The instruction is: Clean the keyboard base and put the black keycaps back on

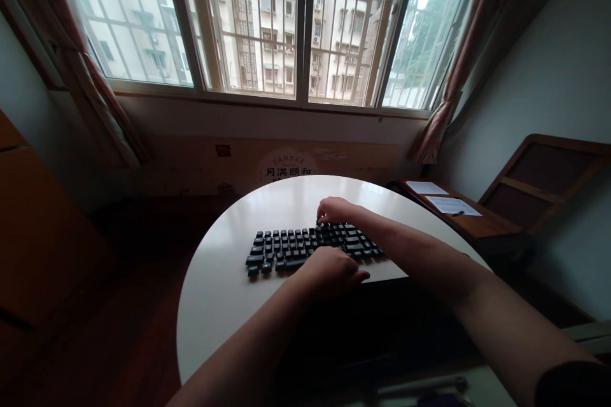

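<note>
Black keys (pixel 285 247) sit in keyboard-style rows on the white worktop (pixel 214 311). Right hand (pixel 335 208)'s at the back row, left hand (pixel 330 266)'s over the front; can't tell if either's fingers are pinching anything.

We take the keycaps (pixel 314 238) for hard plastic, mostly matt, with a faint sheen along their tops. Under them the tabletop (pixel 219 311) looks smooth and glossy enough to throw back the window light. We see clear glass in the panes (pixel 128 19), metal-looking bars (pixel 258 40) outside, and soft cloth gathered in folds in the left curtain (pixel 88 86) and right curtain (pixel 436 130). The paper sheets (pixel 453 205) look flat and matt; the surface beneath them (pixel 499 222) seems polished wood. The wall (pixel 544 70) reads to us as smooth, dull paint.
</note>
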A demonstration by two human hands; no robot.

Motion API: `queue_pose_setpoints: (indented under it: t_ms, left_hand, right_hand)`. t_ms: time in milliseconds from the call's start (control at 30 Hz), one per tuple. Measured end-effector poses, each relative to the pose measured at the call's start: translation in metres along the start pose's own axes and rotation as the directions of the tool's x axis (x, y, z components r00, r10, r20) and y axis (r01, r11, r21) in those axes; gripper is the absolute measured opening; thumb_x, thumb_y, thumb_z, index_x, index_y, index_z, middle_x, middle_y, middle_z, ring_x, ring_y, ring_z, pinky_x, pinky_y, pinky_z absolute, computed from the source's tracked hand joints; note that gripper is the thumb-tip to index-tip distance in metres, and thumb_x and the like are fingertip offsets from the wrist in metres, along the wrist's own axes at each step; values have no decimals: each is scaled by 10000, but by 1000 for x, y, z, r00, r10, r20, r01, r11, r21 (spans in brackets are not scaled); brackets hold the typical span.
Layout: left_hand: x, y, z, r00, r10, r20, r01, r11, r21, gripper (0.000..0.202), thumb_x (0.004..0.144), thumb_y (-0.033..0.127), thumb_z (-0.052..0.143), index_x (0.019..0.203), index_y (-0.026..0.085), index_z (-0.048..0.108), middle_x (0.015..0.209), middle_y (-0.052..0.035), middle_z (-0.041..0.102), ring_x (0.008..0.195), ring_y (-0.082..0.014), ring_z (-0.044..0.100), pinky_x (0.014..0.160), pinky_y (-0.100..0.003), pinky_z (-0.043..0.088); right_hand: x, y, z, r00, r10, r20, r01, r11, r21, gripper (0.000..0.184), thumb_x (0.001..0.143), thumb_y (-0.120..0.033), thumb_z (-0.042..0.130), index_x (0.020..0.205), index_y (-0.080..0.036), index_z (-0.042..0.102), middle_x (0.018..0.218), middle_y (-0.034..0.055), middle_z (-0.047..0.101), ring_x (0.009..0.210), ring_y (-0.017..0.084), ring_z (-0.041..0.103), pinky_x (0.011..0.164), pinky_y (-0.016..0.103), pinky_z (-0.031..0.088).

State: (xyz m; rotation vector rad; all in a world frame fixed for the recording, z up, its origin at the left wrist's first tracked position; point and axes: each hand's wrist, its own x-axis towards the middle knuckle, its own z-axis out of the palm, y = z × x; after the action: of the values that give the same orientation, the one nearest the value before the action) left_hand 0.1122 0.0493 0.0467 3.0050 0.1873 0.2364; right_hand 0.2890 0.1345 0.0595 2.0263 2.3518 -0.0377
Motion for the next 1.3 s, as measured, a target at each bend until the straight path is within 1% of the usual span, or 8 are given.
queue_pose_setpoints:
  t_ms: [167, 300, 433, 533, 633, 733, 900, 1300]
  left_hand:
    - [0, -1, 4, 999, -6, 34, 5, 999, 34, 485, 976, 466, 418, 697, 185, 698, 736, -60, 720, 675, -219, 667, 595, -297, 430]
    - [0, -3, 4, 998, -22, 67, 19, 999, 33, 463, 975, 416, 399, 706, 192, 701, 733, -62, 717, 679, -216, 661, 596, -296, 421]
    - [-2, -4, 0, 996, -48, 75, 44, 998, 48, 344, 921, 339, 462, 711, 199, 695, 749, -53, 720, 679, -209, 653, 585, -293, 403]
    - [-2, -4, -2, 995, -44, 84, 40, 998, 55, 271, 878, 310, 511, 706, 200, 689, 747, -48, 718, 674, -206, 644, 583, -292, 395]
    - [-1, -5, -2, 993, -54, 106, 51, 998, 34, 294, 894, 350, 518, 714, 199, 695, 737, -52, 711, 668, -197, 634, 594, -284, 399]
    - [-1, -7, -1, 991, -63, 122, 65, 998, -15, 329, 914, 386, 502, 732, 205, 709, 721, -47, 701, 656, -185, 617, 600, -277, 393]
    - [-1, -8, -2, 982, -97, 159, 108, 992, -61, 350, 905, 411, 490, 746, 210, 727, 729, -44, 700, 637, -172, 587, 598, -268, 385]
    - [-2, -12, -5, 977, -127, 170, 149, 981, -123, 358, 885, 342, 434, 682, 198, 691, 662, -25, 662, 576, -152, 530, 570, -267, 356]
  right_hand:
    - [4, -5, -2, 999, 4, -40, -3, 999, 42, 161, 781, -225, 712, 903, -203, 814, 913, 51, 773, 822, 198, 682, 669, 237, 458]
    - [-11, 2, -20, 988, 7, -151, 5, 997, 81, 164, 825, -232, 679, 923, -191, 804, 957, 52, 762, 866, 191, 672, 734, 238, 460]
    - [-66, 15, -39, 966, -13, -257, 43, 993, 113, 165, 830, -249, 686, 946, -187, 786, 994, 53, 734, 852, 172, 662, 771, 244, 465]
    - [-124, 17, -39, 944, -116, -308, 195, 951, 238, 138, 812, -209, 682, 909, -169, 771, 900, 44, 714, 722, 141, 651, 701, 238, 486]
    - [-173, 9, -24, 959, -187, -213, 251, 909, 334, 137, 808, -192, 670, 907, -174, 762, 891, 38, 702, 720, 140, 662, 658, 226, 504]
    - [-200, -4, -6, 967, -220, -125, 253, 873, 417, 156, 830, -181, 643, 939, -179, 755, 960, 47, 705, 743, 135, 689, 685, 221, 528]
    - [-208, -22, 6, 972, -211, -100, 233, 888, 395, 170, 832, -146, 639, 962, -181, 742, 987, 46, 709, 750, 131, 700, 693, 213, 514]
    - [-202, -39, -3, 985, -173, -18, 174, 973, 150, 181, 803, -165, 660, 948, -209, 757, 1008, 49, 739, 892, 214, 687, 797, 283, 481]
